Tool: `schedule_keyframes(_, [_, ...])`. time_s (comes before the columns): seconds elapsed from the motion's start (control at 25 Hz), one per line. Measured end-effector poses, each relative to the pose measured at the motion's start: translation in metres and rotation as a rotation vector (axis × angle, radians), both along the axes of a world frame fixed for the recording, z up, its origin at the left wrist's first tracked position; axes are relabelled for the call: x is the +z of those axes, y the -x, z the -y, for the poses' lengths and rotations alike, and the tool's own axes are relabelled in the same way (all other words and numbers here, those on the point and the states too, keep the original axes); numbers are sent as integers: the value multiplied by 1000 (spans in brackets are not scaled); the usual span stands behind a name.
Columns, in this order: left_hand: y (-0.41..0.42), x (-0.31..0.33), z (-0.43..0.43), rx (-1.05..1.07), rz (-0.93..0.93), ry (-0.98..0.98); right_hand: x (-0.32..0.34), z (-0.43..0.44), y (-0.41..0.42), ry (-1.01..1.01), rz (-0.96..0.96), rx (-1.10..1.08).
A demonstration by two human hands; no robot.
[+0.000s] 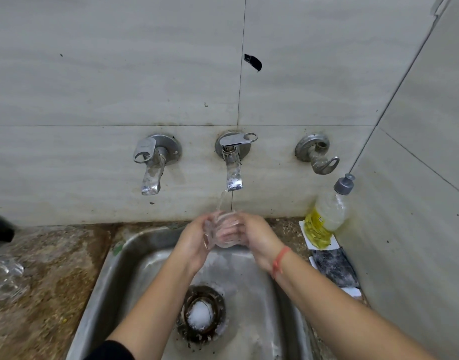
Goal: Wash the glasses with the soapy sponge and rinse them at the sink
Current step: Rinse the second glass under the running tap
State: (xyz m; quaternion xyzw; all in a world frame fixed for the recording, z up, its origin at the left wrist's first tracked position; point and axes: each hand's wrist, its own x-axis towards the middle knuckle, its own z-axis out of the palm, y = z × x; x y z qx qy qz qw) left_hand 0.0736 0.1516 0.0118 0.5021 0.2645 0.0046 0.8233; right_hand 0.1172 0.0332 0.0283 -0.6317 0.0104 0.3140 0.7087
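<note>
- Both hands are meeting over the sink (111,268), right under the middle tap (233,167), with a clear glass (224,231) caught between them
- The left hand (194,239) is wrapping the glass from its side, grip clamped on it, fingers curling round the wall
- The right hand (257,237) is cupping the other side, grip clamped on the same glass; an orange thread band (280,261) is sitting on that wrist
- The glass is tilting its mouth up towards the spout, and a thin stream of water (221,201) is running from the tap straight into it
- Down in the basin, white foam is sitting in the drain (201,314)
- The left tap (151,165) is showing no water, and the right wall valve (316,154) is looking dry too
- A soap bottle (327,216) with a grey cap is leaning in the corner on the worktop (54,281), with a dark grey pad (334,266) lying just in front of it
- Far left on the worktop, more clear glassware (5,274) is waiting, too blurred to count
</note>
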Motion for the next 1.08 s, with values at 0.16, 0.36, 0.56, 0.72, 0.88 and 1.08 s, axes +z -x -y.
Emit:
schedule_keyframes(0.16, [-15, 22, 18, -129, 98, -422, -13, 15, -3, -298, -509, -254])
schedule_keyframes(0.36, [-7, 17, 12, -309, 230, -448, -11, 14, -12, -341, -602, -289])
schedule_keyframes(0.56, [12, -1, -15, -303, 179, -342, -11, -5, -6, -282, -614, -153])
schedule_keyframes(0.72, [24, -5, -36, -254, 217, -269, -3, -20, -2, -236, -587, -25])
schedule_keyframes(0.88, [36, -16, -48, -197, 246, -181, 7, -28, 2, -141, -488, 112])
schedule_keyframes(1.08, [38, -24, -53, -41, 255, -33, 11, -41, -1, -17, -347, 221])
